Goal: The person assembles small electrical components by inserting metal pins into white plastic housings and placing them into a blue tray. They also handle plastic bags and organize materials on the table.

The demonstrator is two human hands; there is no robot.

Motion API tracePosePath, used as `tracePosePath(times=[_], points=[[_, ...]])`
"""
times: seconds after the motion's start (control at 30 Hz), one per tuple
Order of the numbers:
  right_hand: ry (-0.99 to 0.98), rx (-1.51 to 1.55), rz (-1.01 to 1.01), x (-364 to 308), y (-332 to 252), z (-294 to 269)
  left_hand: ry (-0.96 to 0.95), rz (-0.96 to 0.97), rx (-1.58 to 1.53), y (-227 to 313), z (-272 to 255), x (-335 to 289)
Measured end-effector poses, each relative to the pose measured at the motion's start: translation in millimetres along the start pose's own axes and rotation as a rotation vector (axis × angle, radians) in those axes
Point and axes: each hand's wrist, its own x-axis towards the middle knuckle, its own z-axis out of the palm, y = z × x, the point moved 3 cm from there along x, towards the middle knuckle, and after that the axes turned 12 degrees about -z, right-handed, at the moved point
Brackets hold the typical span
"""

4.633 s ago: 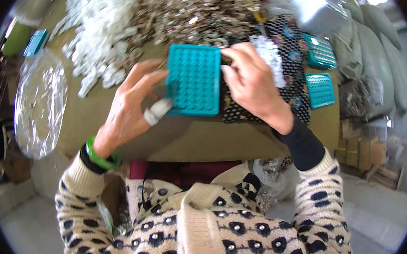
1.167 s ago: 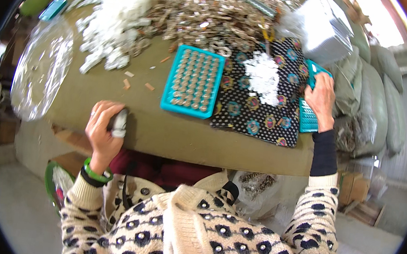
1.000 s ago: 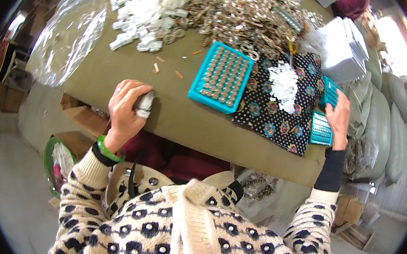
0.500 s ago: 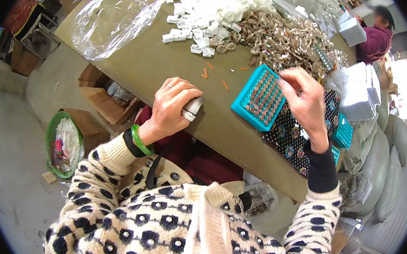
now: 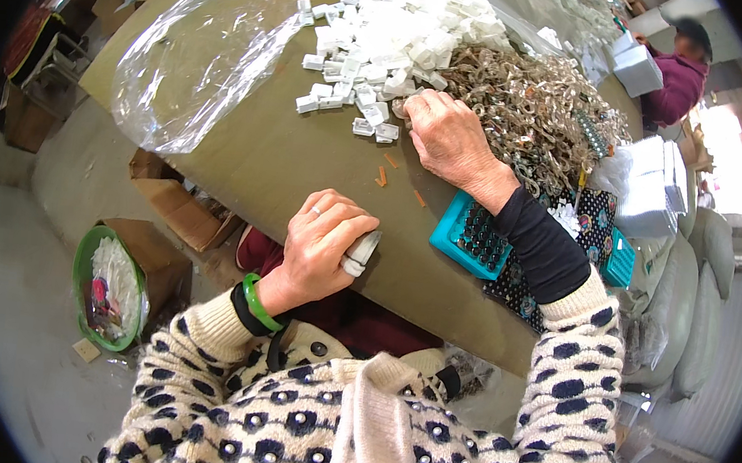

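My left hand (image 5: 325,249), a green bangle at its wrist, is curled over the table's near edge. Its fingers close round a small grey-and-white piece (image 5: 360,250) whose kind I cannot make out. My right hand (image 5: 456,137) reaches to where a heap of small white plastic boxes (image 5: 409,21) meets a pile of clear brownish rings or coils (image 5: 527,90). Its fingertips are bent down onto pieces at the pile's edge; what they pinch is hidden. Below the right wrist sits a turquoise tray (image 5: 467,252) with rows of small round dark pieces, partly covered by my sleeve.
Thin orange strips (image 5: 382,177) lie on the olive tabletop (image 5: 307,154). A clear plastic bag (image 5: 208,64) is spread at the left. White stacked trays (image 5: 652,187) and a dark patterned cloth (image 5: 599,227) are at the right. A person in maroon (image 5: 676,82) works at the far right.
My right hand has moved left and away from above the turquoise tray to the edge of the heaps. The left hand stays closed on its piece. The view has shifted slightly.
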Motion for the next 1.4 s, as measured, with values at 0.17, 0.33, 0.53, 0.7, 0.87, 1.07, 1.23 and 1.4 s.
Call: tracePosePath(times=[0.17, 0.33, 0.53, 0.7, 0.87, 1.07, 1.23, 1.4], points=[[-0.009, 0.07, 0.115, -9.9, 7.8, -5.6, -0.007, -0.005, -0.013, 1.4, 0.1, 1.0], [-0.047, 0.192, 0.188, -13.0, 10.9, -10.3, -0.018, -0.01, -0.013, -0.4, 1.1, 0.4], [-0.033, 0.244, 0.348, -15.2, 11.3, -6.4, -0.041, 0.001, 0.005, -0.8, 0.8, -0.9], [-0.092, 0.132, 0.309, -7.6, 5.6, -0.6, -0.043, -0.003, 0.008, -1.6, 0.3, -1.4], [0.081, 0.512, 0.375, -4.9, 23.4, -19.6, -0.036, -0.008, 0.004, -2.5, 1.2, -2.2], [0.214, 0.3, 0.52, -10.2, 49.3, -43.1, -0.042, -0.012, -0.008, -0.1, -0.6, -1.2], [0.498, 1.427, 0.662, -28.3, 27.1, -52.0, -0.034, -0.231, -0.221, 4.5, -4.6, 9.8], [0.637, 1.862, 0.454, -47.5, -23.5, -72.2, -0.154, -0.704, -0.933, 1.4, 1.3, 39.5]])
